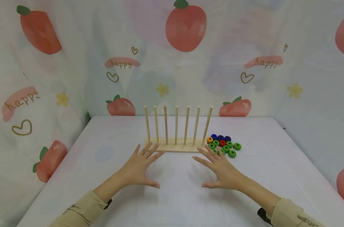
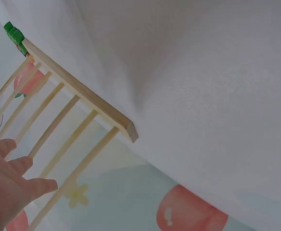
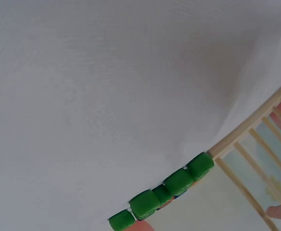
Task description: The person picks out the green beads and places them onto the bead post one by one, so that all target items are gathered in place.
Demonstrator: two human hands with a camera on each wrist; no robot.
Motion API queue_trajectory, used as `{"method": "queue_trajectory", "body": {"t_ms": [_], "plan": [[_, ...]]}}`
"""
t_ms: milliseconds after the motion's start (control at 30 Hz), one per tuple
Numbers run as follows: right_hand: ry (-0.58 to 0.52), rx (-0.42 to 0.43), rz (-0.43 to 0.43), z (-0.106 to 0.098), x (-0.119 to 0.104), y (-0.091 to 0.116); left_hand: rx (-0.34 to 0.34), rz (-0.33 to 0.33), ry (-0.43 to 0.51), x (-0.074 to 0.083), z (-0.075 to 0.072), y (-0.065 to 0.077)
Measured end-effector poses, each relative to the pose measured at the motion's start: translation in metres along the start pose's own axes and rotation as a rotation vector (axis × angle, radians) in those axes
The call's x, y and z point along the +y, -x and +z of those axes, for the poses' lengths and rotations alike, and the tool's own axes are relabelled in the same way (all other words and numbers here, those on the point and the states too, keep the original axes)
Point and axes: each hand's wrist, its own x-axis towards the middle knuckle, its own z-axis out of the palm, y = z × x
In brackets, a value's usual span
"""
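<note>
A wooden peg rack point(image 1: 174, 148) with several upright dowels point(image 1: 176, 126) stands on the table in the head view. My left hand point(image 1: 140, 165) hovers in front of its left end, fingers spread, holding nothing. Before the right end, my right hand point(image 1: 221, 170) is spread likewise, with nothing in it. Several ringed beads lie by the rack's right end: green point(image 1: 237, 146), dark blue point(image 1: 220, 137), one red bead point(image 1: 222, 143) and one orange bead point(image 1: 209, 140). The right fingers overlap some green beads in this view. Green beads point(image 3: 179, 182) also show in the right wrist view.
The table point(image 1: 109, 189) has a white cover. Behind it and at both sides hang cloth walls point(image 1: 149, 75) printed with fruit, hearts and "happy". Beige sleeves point(image 1: 82, 209) and dark wrist bands show on both arms.
</note>
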Motion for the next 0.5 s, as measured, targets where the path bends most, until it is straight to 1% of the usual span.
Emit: {"method": "queue_trajectory", "body": {"t_ms": [200, 400, 500], "plan": [[0.041, 0.027, -0.012, -0.009, 0.003, -0.002, 0.033, 0.014, 0.013, 0.002, -0.003, -0.003], [0.022, 0.049, 0.001, -0.011, 0.003, -0.002, 0.082, 0.021, 0.07, 0.003, -0.006, 0.0], [0.023, 0.058, 0.013, -0.012, 0.003, 0.0, 0.114, 0.026, 0.079, 0.005, -0.005, 0.001]]}}
